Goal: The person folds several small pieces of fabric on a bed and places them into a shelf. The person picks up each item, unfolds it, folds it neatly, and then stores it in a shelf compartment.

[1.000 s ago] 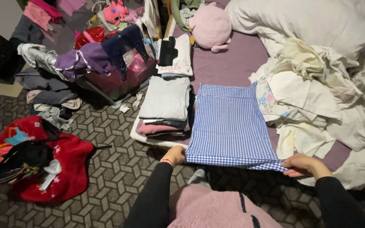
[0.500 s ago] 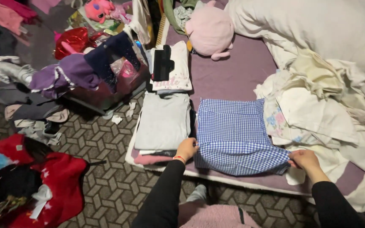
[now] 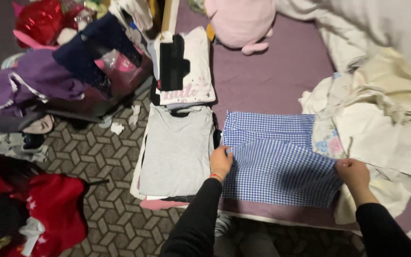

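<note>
A blue and white checked cloth (image 3: 277, 157) lies folded over on the purple bed sheet (image 3: 267, 81). My left hand (image 3: 220, 161) grips the cloth's left edge where the fold comes up. At the right edge my right hand (image 3: 353, 172) pinches the folded layer. Both black sleeves reach in from the bottom of the view. A stack of folded clothes topped by a grey shirt (image 3: 177, 150) sits just left of my left hand.
A heap of white and cream laundry (image 3: 386, 123) lies right of the cloth. A second folded pile with a black item (image 3: 181, 66) sits further back. A pink plush toy (image 3: 241, 21) is on the bed. Red clothes (image 3: 48, 209) and a full basket (image 3: 96, 71) lie on the patterned floor.
Both hands have carried the cloth's near edge away from me and over itself, so the cloth is folded shorter. The view has moved forward over the bed.
</note>
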